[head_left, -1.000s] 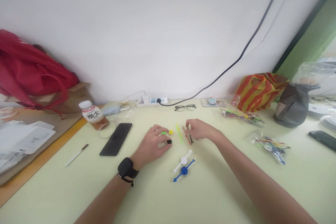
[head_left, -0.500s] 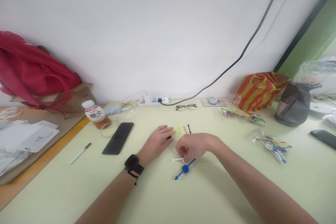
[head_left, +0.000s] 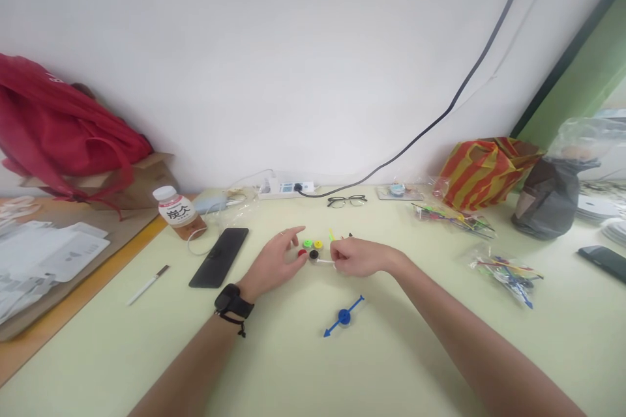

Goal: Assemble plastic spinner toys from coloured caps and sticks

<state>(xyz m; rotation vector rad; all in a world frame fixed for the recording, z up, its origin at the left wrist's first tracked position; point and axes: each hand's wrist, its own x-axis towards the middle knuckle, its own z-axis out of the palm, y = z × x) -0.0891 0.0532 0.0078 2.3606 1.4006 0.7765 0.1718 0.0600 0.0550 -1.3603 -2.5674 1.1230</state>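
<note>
Head view: the right hand (head_left: 359,256) is no longer low over the spot beside the blue arrow piece (head_left: 344,316), where it is half a second ago. It now sits further from the person, and its fingers (head_left: 338,253) are pressed together on one end of the white stick (head_left: 324,261). A second ago that stick lies on the surface (head_left: 274,365) just above the blue piece. Now it is off the surface, and its free end points at the black disc (head_left: 313,254), touching it or just short of it. I cannot tell whether the white hub is on the stick, since the fingers cover that end.

The left hand (head_left: 274,264) has changed too. A moment ago it lies flat over the small discs. Now its index finger is stretched out and the other fingers are loosely curled, so the green disc (head_left: 308,243) and the yellow disc (head_left: 318,244) show just beyond the fingertips. Its thumb tip is at the red disc (head_left: 302,252), but I cannot tell whether it pinches the disc or only rests beside it.

The blue arrow piece is alone, well behind both sets of fingers and towards the person. As I judge it, the work has shifted from that pair of pieces to the cluster of discs, where both hands now meet
</note>
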